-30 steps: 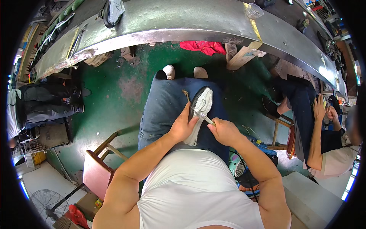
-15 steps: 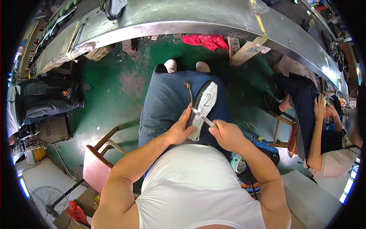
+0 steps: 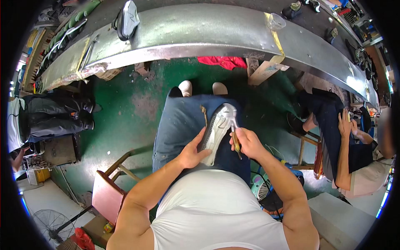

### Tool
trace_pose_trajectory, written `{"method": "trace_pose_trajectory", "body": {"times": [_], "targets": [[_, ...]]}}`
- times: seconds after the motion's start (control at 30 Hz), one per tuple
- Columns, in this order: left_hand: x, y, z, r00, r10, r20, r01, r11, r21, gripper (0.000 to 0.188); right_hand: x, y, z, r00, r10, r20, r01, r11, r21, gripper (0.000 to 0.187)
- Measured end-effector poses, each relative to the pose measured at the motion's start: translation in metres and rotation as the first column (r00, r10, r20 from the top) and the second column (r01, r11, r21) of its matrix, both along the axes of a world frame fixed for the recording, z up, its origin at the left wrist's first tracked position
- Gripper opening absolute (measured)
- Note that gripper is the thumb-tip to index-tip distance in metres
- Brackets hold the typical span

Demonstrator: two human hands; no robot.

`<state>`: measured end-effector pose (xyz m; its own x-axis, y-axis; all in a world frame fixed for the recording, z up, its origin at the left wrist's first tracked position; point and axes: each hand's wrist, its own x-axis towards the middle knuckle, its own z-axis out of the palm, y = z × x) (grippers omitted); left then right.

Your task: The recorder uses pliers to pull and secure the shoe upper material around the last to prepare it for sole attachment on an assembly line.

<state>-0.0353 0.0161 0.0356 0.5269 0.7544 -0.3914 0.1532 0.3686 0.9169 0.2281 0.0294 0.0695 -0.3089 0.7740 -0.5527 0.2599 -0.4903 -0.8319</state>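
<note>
A shoe (image 3: 220,132) with a silvery white upper and a dark sole edge lies lengthwise over my lap, its rounded end away from me. My left hand (image 3: 193,152) grips its near part, with the thumb on the upper and the fingers along the dark edge. Beyond those fingers a thin brown strip (image 3: 204,113) with a knotty end sticks out; I cannot tell if it is held. My right hand (image 3: 248,143) is closed round a slim hand tool (image 3: 236,141) with a yellow-brown handle. Its pale metal end meets the shoe's right side near the far end.
A long metal-topped bench (image 3: 200,31) curves across the front, bearing another shoe (image 3: 127,23) and a clear cup (image 3: 276,21). Red cloth (image 3: 223,62) lies beneath it. At right a seated person (image 3: 346,141) works; another person (image 3: 46,116) stands left, beyond a wooden chair (image 3: 107,193).
My right hand has shifted the tool from across the shoe's middle to its right side, and its handle now points toward me. My left hand keeps its grip. The bench shows lower in view.
</note>
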Motion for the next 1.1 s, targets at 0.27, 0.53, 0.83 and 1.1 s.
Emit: {"method": "trace_pose_trajectory", "body": {"times": [0.27, 0.53, 0.83, 1.1], "targets": [[-0.037, 0.092, 0.120, 0.833, 0.330, 0.444, -0.299, 0.944, -0.141, 0.075, 0.017, -0.036, -0.061, 0.939, -0.319, -0.130, 0.298, 0.941, -0.158, 0.048], [0.009, 0.415, 0.240, 0.929, 0.366, 0.053, -0.364, 0.879, 0.307, 0.076, 0.025, -0.015, -0.077, 0.931, -0.305, -0.202, 0.255, 0.937, -0.238, 0.052], [0.047, 0.550, 0.160, 0.034, 0.603, -0.797, 0.760, 0.502, 0.412, 0.040, 0.041, 0.000, -0.059, 0.860, -0.446, -0.250, 0.345, 0.867, -0.360, 0.051], [-0.187, 0.580, 0.188, -0.066, 0.841, -0.536, 0.405, 0.514, 0.756, 0.056, 0.040, 0.038, -0.063, 0.901, -0.378, -0.212, 0.286, 0.886, -0.365, 0.058]]}}
